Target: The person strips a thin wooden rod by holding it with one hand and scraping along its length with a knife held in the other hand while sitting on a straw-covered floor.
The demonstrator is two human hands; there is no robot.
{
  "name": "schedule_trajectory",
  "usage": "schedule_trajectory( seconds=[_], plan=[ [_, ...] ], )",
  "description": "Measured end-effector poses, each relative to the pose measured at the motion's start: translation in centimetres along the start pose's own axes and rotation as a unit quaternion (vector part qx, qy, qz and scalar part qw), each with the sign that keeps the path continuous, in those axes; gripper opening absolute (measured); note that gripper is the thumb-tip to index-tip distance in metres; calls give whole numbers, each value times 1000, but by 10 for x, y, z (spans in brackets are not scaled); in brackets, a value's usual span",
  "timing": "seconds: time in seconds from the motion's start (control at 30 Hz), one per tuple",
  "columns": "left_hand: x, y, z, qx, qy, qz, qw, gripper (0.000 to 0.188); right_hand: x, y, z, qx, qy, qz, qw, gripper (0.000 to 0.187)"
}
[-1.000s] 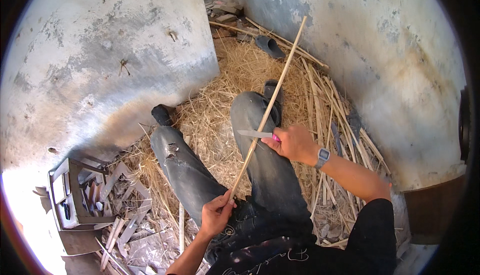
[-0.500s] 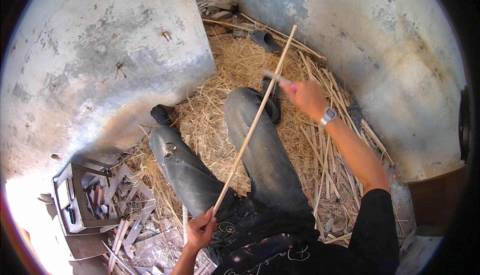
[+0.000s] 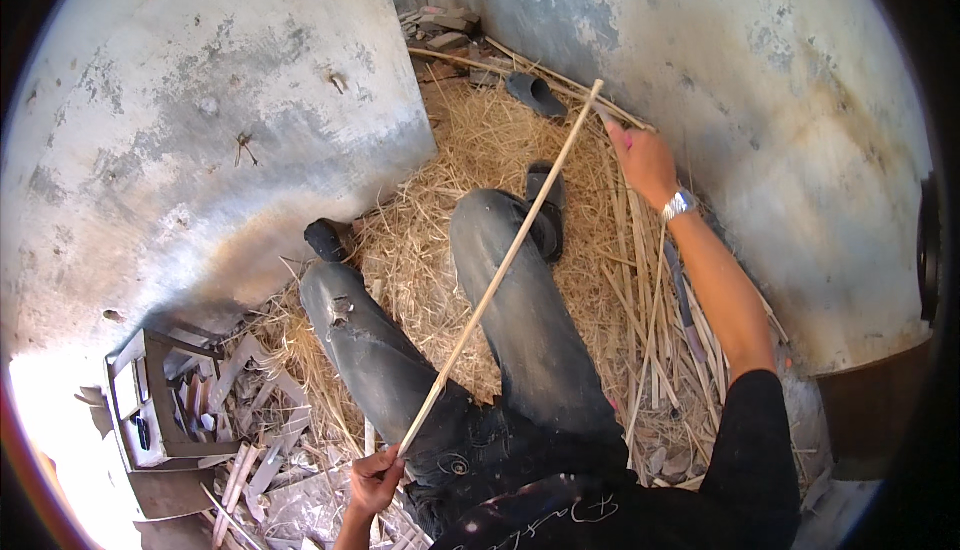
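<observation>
A long, thin, pale wooden stick (image 3: 500, 275) slants across my right thigh, its far end raised over the straw. My left hand (image 3: 374, 481) is closed around its near end, beside my left hip. My right hand (image 3: 645, 162), stretched out ahead, is closed on a knife (image 3: 602, 110) whose grip shows a bit of pink. Most of that knife is hidden by the fingers, and its blade lies at or very near the stick's far end; whether they touch I cannot tell.
Straw and shavings (image 3: 410, 220) cover the floor around my legs. Split sticks (image 3: 640, 280) lie along the right wall. A dark slipper (image 3: 536, 95) rests ahead. At left stands a broken wooden frame (image 3: 150, 400) among scraps. A pale panel (image 3: 250, 110) rises ahead on the left.
My right hand with the knife has moved outward and to the right, along the stick toward its far end. My left hand and the stick's near end have shifted back and left.
</observation>
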State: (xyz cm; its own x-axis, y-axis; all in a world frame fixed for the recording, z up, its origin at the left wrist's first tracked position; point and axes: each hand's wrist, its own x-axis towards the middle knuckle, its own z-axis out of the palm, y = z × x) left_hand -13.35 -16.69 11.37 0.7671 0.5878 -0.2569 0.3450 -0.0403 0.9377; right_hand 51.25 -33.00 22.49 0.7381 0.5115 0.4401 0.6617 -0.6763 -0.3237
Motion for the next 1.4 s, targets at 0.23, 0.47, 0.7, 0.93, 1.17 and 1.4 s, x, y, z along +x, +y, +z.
schedule_trajectory(
  seconds=[0.23,0.47,0.7,0.93,1.17,1.4],
  plan=[
    [-5,-13,-1,-39,-1,-17,999,24,-93,-89,16,51,-120,-217,967,63],
    [2,0,-7,-61,-31,-54,996,27,15,-3,-3,-88,-71,-5,994,74],
    [-6,-7,-9,-125,-40,-66,989,28,11,-31,34,3,35,-203,979,73],
    [17,2,-6,-190,-44,-98,976,21,72,-32,3,79,4,15,997,75],
    [45,45,8,-240,-76,-107,962,18,98,-112,-5,557,-169,147,800,31],
    [164,157,-5,252,-167,227,926,51,152,-168,-16,639,-241,101,724,25]
  ],
)
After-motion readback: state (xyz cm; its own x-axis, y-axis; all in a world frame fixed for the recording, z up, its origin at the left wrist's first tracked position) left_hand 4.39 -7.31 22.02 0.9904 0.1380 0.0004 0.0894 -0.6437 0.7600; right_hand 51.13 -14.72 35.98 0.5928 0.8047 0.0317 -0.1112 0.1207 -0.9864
